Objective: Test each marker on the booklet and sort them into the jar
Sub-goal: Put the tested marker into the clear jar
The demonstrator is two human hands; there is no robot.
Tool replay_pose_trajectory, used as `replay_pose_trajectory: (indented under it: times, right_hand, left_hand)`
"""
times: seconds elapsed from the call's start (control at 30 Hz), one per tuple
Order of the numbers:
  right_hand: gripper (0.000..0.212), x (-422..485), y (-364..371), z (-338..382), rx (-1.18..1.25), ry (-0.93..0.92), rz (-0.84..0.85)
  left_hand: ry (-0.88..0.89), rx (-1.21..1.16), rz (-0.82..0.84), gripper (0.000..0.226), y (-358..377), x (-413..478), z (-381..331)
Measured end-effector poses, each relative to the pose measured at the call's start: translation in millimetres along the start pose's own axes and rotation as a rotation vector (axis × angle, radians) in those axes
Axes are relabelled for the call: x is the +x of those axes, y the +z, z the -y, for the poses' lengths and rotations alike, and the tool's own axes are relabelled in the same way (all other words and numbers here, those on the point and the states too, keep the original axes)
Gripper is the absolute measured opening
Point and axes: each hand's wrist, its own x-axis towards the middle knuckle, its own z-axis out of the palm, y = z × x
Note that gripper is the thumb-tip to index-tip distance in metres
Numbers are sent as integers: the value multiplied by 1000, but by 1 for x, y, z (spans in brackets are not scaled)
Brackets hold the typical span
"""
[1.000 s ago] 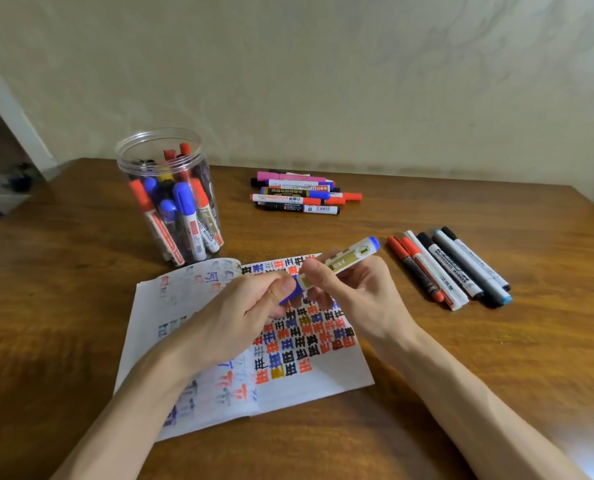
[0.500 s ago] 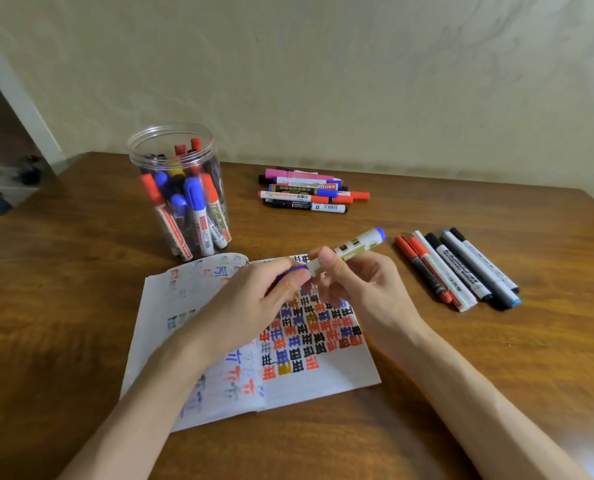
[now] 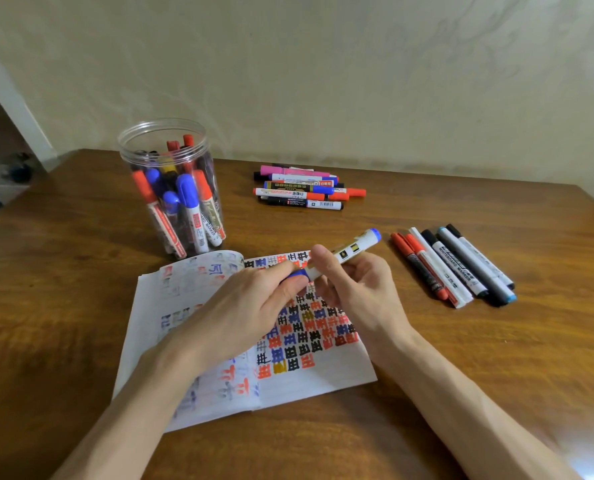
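Right hand: fingers and thumb wrapped round the barrel of the blue marker; this fixes the barrel so the other end can be worked.
Left hand: fingertips pinch the blue cap at the marker's near end. The hands are close together, each clamped on one end of the same marker.
Marker position: held clear of the page, tilted, blue tail pointing up and to the right, above the far edge of the booklet.
Step in hand (judgement): the cap is being pulled off or pressed on; which one cannot be told.
Booklet: open flat on the tabletop, directly beneath the hands, so a test stroke needs only a short drop. The right page carries rows of red, blue and black marks.
Jar: upright and lidless, beyond the booklet's left page, holding many markers.
Far marker group: lying behind the booklet.
Right marker row: laid side by side, near the right hand.
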Motion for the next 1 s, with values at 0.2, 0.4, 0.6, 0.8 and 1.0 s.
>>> replay_pose_trajectory:
  times: [0.2, 0.4, 0.6, 0.8, 1.0]
  right_hand:
    - [39, -3, 1, 2, -23, -66, 41]
    - [34, 31, -62, 4, 228, -4, -405]
    - [33, 11, -25, -5, -142, 72, -55]
    - [36, 5, -26, -1, -89, 194, -61]
    - [14, -22, -26, 8, -241, 60, 25]
  left_hand:
    - [-54, -205, 92, 38, -3, -1, 2]
    - [-129, -438, -48, 43, -35, -17, 18]
    - [-52, -216, -88, 30, -11, -1, 13]
    - [-11, 28, -190, 23, -5, -5, 24]
    - [-5, 96, -193, 25, -3, -6, 29]
